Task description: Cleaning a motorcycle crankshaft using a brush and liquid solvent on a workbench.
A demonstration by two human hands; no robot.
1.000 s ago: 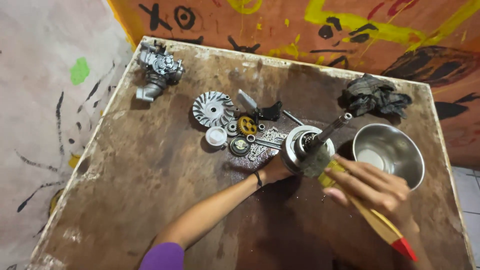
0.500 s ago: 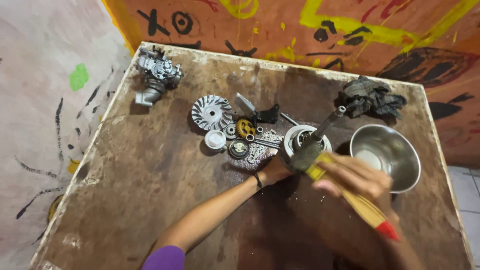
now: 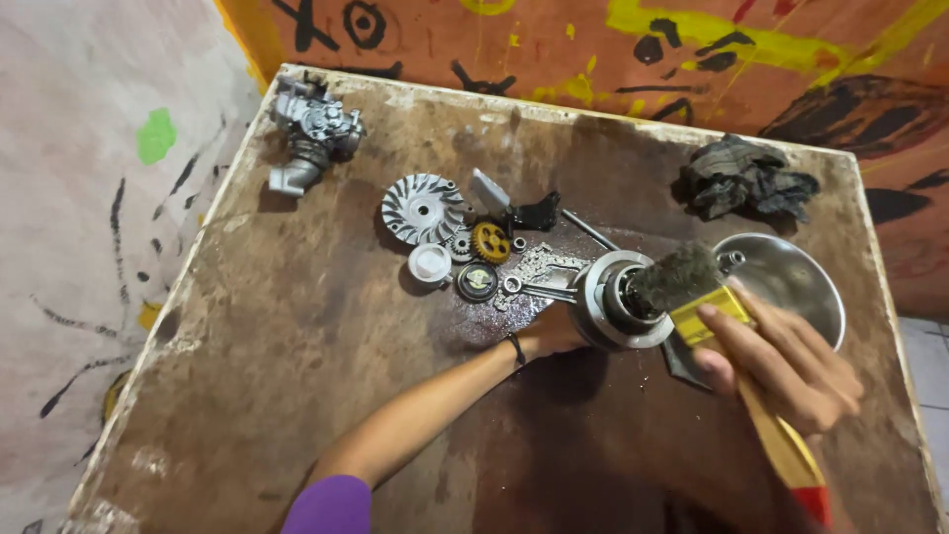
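My left hand (image 3: 559,331) grips a round silver clutch-like metal part (image 3: 608,302) from below, holding it tilted over the wooden table (image 3: 297,346). My right hand (image 3: 786,361) holds a paintbrush (image 3: 732,336) with a yellow ferrule and a wooden handle with a red tip. Its dark bristles press into the open face of the metal part. A steel bowl (image 3: 801,282) sits just behind the brush.
Small parts lie mid-table: a finned silver pulley disc (image 3: 423,208), a brass-coloured gear (image 3: 490,241), a white cap (image 3: 430,263), a dark round piece (image 3: 477,282), a wrench (image 3: 539,290). A carburettor (image 3: 311,133) rests at the far left corner, a dark rag (image 3: 746,178) far right.
The brush has swung from beside the metal part onto its open face, bristles now on it. My left hand keeps holding the part in about the same place.
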